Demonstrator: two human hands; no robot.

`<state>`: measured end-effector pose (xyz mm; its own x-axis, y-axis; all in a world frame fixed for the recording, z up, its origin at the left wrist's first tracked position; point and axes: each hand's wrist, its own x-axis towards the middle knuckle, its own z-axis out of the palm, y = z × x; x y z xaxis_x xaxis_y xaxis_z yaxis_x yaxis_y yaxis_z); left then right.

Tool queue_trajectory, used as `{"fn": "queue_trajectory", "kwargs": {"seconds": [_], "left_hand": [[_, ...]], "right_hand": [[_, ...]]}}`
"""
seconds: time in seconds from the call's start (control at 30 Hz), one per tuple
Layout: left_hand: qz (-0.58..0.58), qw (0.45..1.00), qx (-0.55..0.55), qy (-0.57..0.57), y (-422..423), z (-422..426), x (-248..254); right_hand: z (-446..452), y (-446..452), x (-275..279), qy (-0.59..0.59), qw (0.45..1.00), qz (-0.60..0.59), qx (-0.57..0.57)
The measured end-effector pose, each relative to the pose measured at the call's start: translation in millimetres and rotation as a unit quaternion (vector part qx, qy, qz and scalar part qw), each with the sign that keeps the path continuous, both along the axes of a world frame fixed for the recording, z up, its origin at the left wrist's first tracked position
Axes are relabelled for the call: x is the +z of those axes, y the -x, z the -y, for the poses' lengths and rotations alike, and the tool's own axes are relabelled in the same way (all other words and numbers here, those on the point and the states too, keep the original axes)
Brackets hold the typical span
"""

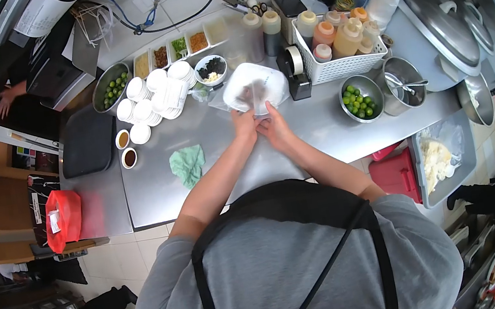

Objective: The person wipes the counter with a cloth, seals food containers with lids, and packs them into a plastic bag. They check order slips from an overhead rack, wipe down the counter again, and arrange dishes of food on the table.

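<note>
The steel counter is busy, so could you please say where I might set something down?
Bare steel counter shows between the right forearm and the right lime bowl, and between the sauce cups and the green cloth. The back is crowded, from the stacked white containers past the bagged container to the bottle basket.

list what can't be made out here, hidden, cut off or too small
All in the head view:
- What the white container holds: blurred by the clear bag around it.
- Some fingers of the left hand and right hand: tucked out of sight behind the hands themselves.
- Wording on the printed paper: too small.
- Most of the person whose hand shows at upper left: lost in darkness.
</note>
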<state>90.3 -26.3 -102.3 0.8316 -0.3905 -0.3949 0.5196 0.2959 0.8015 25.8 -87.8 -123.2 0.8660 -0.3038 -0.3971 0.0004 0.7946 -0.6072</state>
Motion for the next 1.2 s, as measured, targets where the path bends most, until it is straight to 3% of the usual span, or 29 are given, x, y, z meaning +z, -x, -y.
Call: {"fn": "queue_trajectory", "kwargs": {"seconds": [0.07, 0.13, 0.33, 0.4, 0.57, 0.7, 0.83, 0.9, 0.97, 1.07, 1.13, 1.17, 1.2], "left_hand": [[0.011, 1.0, -0.019, -0.009, -15, 5, -20], [-0.086, 0.983, -0.164, -0.016, -37, 1, -40], [-0.024, 0.977, -0.181, -0.106, -33, -58, -8], [-0.026, 0.979, -0.173, -0.107, -30, -93, -5], [-0.036, 0.993, -0.076, -0.083, -6, -192, -10], [-0.073, 0.993, -0.002, -0.097, 30, -246, -7], [-0.059, 0.993, 0.047, -0.087, 65, -268, 0], [-0.047, 0.993, 0.06, -0.092, 82, -276, -4], [-0.039, 0.99, 0.073, -0.113, 102, -284, -5], [-0.027, 0.983, 0.124, -0.129, 136, -297, -15], [-0.036, 0.978, 0.153, -0.14, 160, -304, -14], [-0.046, 0.972, 0.18, -0.146, 172, -306, -11], [-0.048, 0.967, 0.205, -0.141, 182, -309, -10]], "right_hand": [[14, 0, 6, -0.005, 1.0, -0.02, -0.005], [26, -6, 5, -0.01, 0.999, -0.04, -0.007], [61, -52, -27, 0.023, 0.992, -0.094, -0.084], [71, -54, -17, 0.035, 0.985, -0.157, -0.056], [100, -41, -16, 0.065, 0.993, -0.093, 0.019], [123, -53, -44, 0.111, 0.986, -0.111, 0.062], [77, -43, -32, 0.074, 0.974, -0.109, -0.184], [53, -28, -21, 0.077, 0.977, -0.039, -0.197], [33, -21, -22, -0.027, 0.973, -0.099, -0.205], [-17, -9, -15, 0.002, 0.985, -0.139, -0.097], [-48, -5, -14, 0.151, 0.975, -0.088, 0.141], [-66, -7, -2, 0.155, 0.971, -0.083, 0.162], [-87, -13, 18, 0.234, 0.935, -0.021, 0.265]]}}
